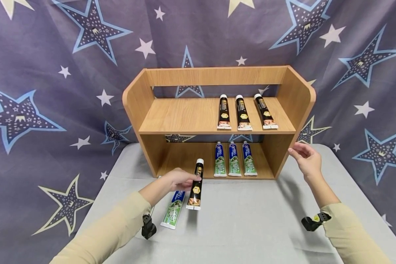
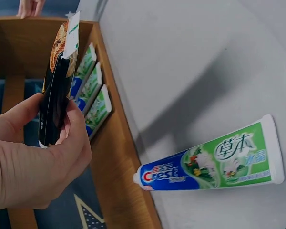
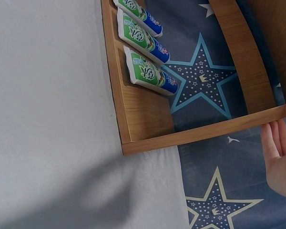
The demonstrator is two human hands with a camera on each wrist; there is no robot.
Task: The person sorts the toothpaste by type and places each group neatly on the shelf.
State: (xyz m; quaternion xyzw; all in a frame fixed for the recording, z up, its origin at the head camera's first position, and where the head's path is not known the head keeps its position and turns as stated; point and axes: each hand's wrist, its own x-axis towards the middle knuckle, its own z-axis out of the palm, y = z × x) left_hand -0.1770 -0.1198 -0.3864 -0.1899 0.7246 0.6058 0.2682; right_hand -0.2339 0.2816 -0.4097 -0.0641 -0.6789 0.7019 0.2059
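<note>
My left hand [image 1: 179,179] pinches a black toothpaste tube [image 1: 195,185] between thumb and fingers, cap up, in front of the lower shelf. Close to it, a blue and green Crest toothpaste tube [image 2: 212,162] lies on the table. My right hand [image 1: 306,161] holds the front edge of the wooden shelf's right side panel [image 3: 205,131], thumb at the edge and fingers along the outer face. Three black tubes [image 1: 243,113] lie on the upper board of the shelf [image 1: 178,115]. Below them, three blue and green tubes [image 1: 234,159] rest on the lower board, caps toward the back.
A grey cloth covers the table [image 1: 244,220] beneath the shelf. Behind it hangs a dark curtain [image 1: 95,31] with a star pattern. The shelf's left side panel [image 1: 138,99] stands beyond the left hand.
</note>
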